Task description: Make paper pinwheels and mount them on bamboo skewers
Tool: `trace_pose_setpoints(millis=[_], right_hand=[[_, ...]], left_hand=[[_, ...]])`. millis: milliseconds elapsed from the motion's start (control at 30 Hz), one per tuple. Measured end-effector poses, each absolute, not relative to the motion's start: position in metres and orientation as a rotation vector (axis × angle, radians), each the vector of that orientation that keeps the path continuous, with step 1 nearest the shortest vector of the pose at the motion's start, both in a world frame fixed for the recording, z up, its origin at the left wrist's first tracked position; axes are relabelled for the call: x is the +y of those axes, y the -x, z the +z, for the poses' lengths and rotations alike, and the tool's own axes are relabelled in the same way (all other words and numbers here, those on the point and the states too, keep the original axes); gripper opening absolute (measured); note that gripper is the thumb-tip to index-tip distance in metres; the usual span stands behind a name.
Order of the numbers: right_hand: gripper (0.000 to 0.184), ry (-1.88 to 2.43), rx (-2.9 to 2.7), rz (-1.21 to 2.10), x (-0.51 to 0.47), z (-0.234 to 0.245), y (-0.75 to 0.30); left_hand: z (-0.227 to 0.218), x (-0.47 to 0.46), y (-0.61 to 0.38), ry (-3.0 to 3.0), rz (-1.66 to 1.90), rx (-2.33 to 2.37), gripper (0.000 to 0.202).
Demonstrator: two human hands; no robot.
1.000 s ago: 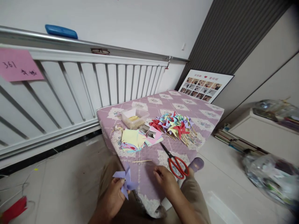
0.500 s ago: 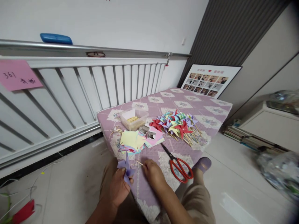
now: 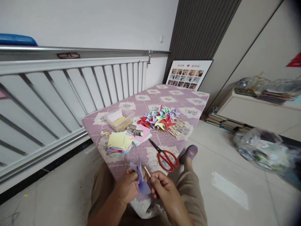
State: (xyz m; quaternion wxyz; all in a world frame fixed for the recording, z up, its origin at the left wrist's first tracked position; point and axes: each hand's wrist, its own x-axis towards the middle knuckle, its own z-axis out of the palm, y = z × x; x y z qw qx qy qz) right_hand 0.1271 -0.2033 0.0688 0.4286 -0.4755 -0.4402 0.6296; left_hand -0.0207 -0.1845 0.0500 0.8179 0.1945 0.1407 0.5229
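Item 1: one purple paper pinwheel (image 3: 144, 185), held above the near end of the table (image 3: 177, 98), seen partly edge-on from my remote view. Left hand (image 3: 127, 185): fingers narrowed, pinching the pinwheel by its folded blades.

Item 2: one thin wooden stick (image 3: 147, 171), tilted, its upper end just beside the pinwheel; I cannot tell whether the two touch. Right hand (image 3: 165, 190): thumb and fingers closed on the stick's lower part.

Item 3: scissors, red-handled (image 3: 160, 152), lying beyond the right hand.

Item 4: paper stack, yellow sheet uppermost (image 3: 118, 140), beyond the left hand.

Item 5: small open box (image 3: 138, 133) resting on pink paper (image 3: 144, 129); I find its contents too small to identify.

Item 6: clear plastic container (image 3: 120, 127) with sticks inside.

Item 7: heap of finished pinwheels (image 3: 162, 119), mixed colours, farther right.

Surroundings: white radiator (image 3: 107, 84) alongside; photo board (image 3: 188, 75) at the far end.
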Motion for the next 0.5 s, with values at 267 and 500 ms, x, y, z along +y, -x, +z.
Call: trace_pose_setpoints(millis=[267, 500], right_hand=[[0.045, 1.128, -1.236, 1.451, -0.210, 0.086, -0.125], [0.048, 1.208, -1.265, 1.385, -0.216, 0.094, -0.119]], left_hand=[[0.058, -0.189, 0.020, -0.441, 1.105, 0.300, 0.028], [0.057, -0.191, 0.023, -0.456, 1.138, 0.305, 0.029]])
